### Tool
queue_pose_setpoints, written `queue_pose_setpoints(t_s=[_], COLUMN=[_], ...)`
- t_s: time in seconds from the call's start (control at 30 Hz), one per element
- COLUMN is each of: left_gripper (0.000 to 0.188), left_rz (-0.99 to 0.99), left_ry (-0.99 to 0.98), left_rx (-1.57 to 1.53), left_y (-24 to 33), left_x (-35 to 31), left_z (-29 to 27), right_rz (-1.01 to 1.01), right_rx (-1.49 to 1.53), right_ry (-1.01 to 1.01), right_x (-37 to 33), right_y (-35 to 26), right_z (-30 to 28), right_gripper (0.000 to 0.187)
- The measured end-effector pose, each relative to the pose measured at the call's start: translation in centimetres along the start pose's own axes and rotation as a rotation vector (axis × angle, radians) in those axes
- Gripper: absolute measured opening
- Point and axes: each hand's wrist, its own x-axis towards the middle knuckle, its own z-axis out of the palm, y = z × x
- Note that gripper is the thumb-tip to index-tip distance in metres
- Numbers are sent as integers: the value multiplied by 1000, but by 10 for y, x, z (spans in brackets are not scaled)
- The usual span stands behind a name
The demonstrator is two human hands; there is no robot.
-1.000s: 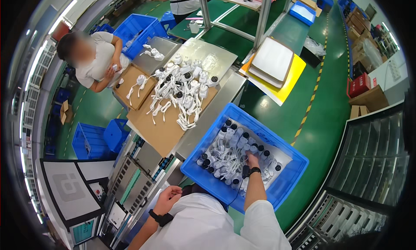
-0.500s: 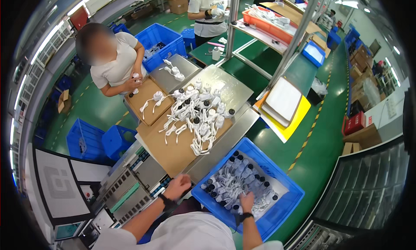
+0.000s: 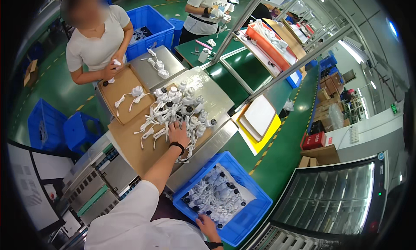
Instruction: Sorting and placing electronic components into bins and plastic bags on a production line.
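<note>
Left hand (image 3: 178, 133) moved from over the table's near edge onto the pile of plugs (image 3: 190, 103); right hand (image 3: 207, 227) went from inside the blue bin (image 3: 258, 212) to its near rim. Left fingers spread on cords, right loosely bent; can't tell if either grips. Bare cardboard (image 3: 130, 148) left of pile, floor (image 3: 268, 176) open right of bin. Plugs white, some black-capped, cords tangled.

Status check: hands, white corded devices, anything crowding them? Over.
Left hand on heaped white corded devices, grip unclear. Right hand at edge of blue bin. Loose cords crowd left hand.
</note>
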Motion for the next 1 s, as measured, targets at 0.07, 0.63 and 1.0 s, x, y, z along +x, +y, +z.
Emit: queue_pose_setpoints(t_s=[0.07, 0.63, 1.0], left_gripper=[73, 50, 51], left_rz=[-30, 69, 140], left_ry=[8, -34, 74], left_rx=[33, 106, -161], left_y=[-8, -58, -90], left_x=[1, -62, -68], left_z=[0, -20, -5], right_rz=[9, 49, -71], right_rx=[-4, -2, -35], right_ry=[-5, -54, -65], right_x=[-2, 4, 13], right_y=[-6, -9, -5], right_z=[0, -1, 1], right_gripper=[41, 38, 35])
